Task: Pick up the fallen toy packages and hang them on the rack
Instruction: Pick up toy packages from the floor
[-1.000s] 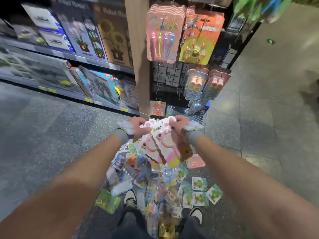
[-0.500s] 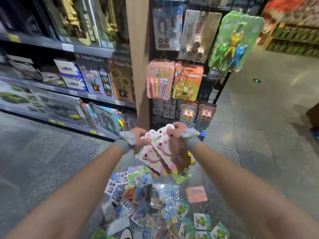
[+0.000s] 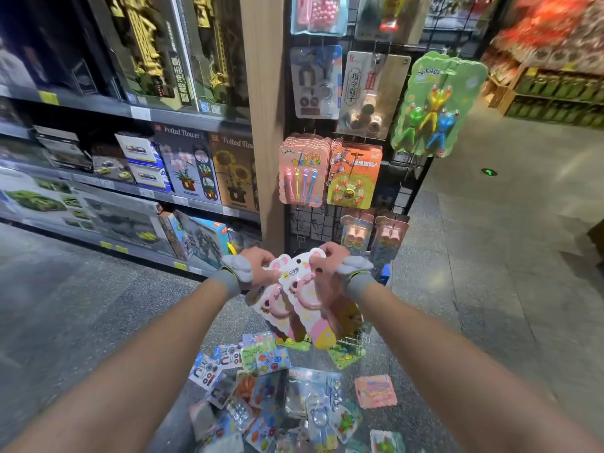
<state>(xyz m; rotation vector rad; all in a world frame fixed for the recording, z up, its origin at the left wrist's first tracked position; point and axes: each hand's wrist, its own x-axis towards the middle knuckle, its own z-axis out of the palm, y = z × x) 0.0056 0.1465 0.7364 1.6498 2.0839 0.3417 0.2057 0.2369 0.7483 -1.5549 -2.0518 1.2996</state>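
Note:
Both my hands hold a fanned bunch of pink-and-white toy packages (image 3: pixel 299 297) by their top edges, just in front of the black wire rack (image 3: pixel 397 197). My left hand (image 3: pixel 258 268) pinches the left side of the bunch and my right hand (image 3: pixel 327 261) grips the right side. Below my arms, several more fallen toy packages (image 3: pixel 277 393) lie scattered on the floor. The rack carries hung packages, such as a pink one (image 3: pixel 302 171), an orange one (image 3: pixel 354 176) and a green one (image 3: pixel 436 104).
A wooden post (image 3: pixel 263 125) borders the rack on its left. Shelves with boxed building sets (image 3: pixel 186 165) run along the left. Grey tiled floor (image 3: pixel 490 289) stretches to the right, with crates of goods (image 3: pixel 555 76) at the far right.
The view has tilted up, showing higher rows of the rack. My hands have lifted the pink packages away from the floor pile, closer to the rack's lower hooks.

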